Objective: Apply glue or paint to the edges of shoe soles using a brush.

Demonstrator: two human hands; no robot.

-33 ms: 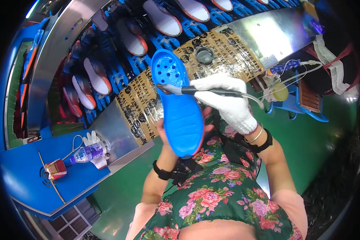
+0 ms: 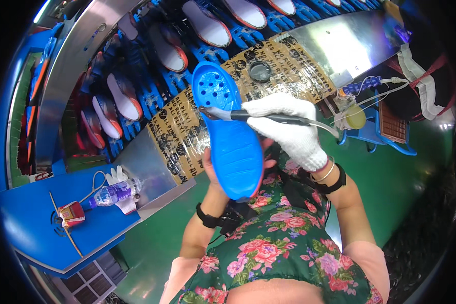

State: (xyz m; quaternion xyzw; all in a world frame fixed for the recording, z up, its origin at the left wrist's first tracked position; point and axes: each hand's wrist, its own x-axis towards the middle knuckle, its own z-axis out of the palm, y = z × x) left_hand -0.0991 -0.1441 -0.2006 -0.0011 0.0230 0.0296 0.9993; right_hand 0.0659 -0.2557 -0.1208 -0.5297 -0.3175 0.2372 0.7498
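A blue shoe sole (image 2: pixel 234 152) lies across my bare left hand (image 2: pixel 210 169), heel end toward me. My left fingers wrap its edges from beneath, and the palm is hidden under it. The sole's far end has a recess with several round holes, and its surface looks glossy. My right hand (image 2: pixel 286 124), in a white knitted glove, grips a black-handled brush (image 2: pixel 236 115). The brush lies crosswise over the sole's narrow middle, its bristle tip at the left edge. A pale tube (image 2: pixel 325 127) runs from the handle's rear end.
Beyond the taped ledge (image 2: pixel 283 66), several shoe uppers (image 2: pixel 206 23) stand on blue holders. A small round dish (image 2: pixel 259 71) sits on the ledge. At left, a blue table (image 2: pixel 30 218) bears a bottle (image 2: pixel 117 192), a white glove and a red box (image 2: pixel 71 215). A blue stool (image 2: pixel 362 129) stands at right.
The sole's near end has shifted slightly right and down with my left hand. My right hand and the brush have barely moved.
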